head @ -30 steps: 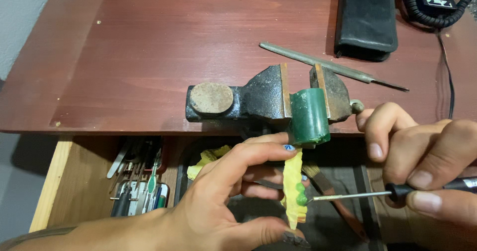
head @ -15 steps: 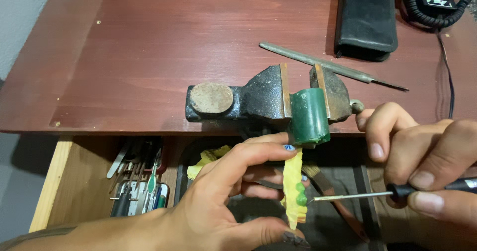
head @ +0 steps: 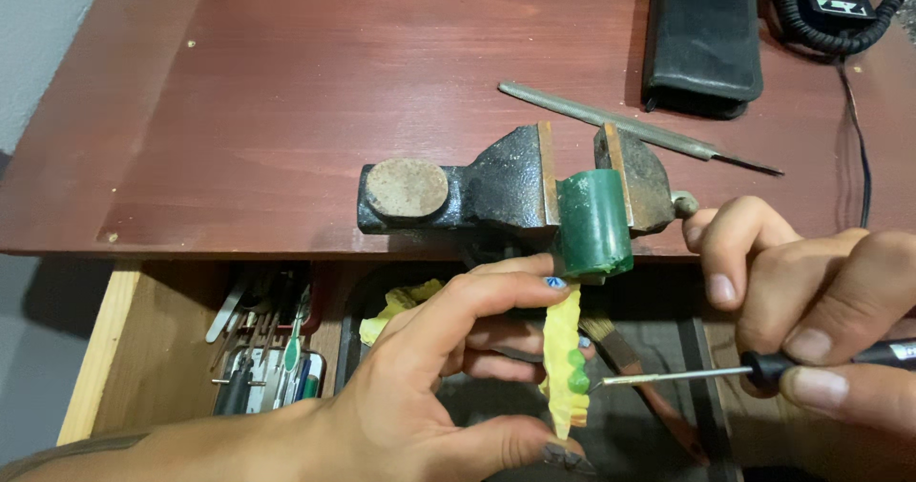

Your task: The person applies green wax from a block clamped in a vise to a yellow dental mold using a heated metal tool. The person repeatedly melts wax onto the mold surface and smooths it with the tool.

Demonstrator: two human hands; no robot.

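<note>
Nearest the camera, a yellow strip (head: pixel 562 363) bearing small green blobs is held upright by the left hand (head: pixel 429 396), its fingers pinched on it, index at the top end and thumb at the bottom. Just to its right, a slender pointed tool (head: pixel 725 375) with a black handle is gripped by the right hand (head: pixel 821 320), thumb and fingers pressed together around the handle; its metal tip is seen touching or nearly touching the strip's green blobs. Beneath both hands an open drawer (head: pixel 95 348) is seen, holding assorted small tools (head: pixel 262 358) at left and more yellow material (head: pixel 401 303). At the edge of the red-brown surface (head: pixel 286 91) a dark bench vise (head: pixel 506 191) is mounted, with a green block (head: pixel 593 222) clamped in it. The work on the strip is judged to be under way and unfinished. Farther back, a grey file (head: pixel 630 129), a black case (head: pixel 704 33) and a coiled black cable (head: pixel 840 10) are noted.
</note>
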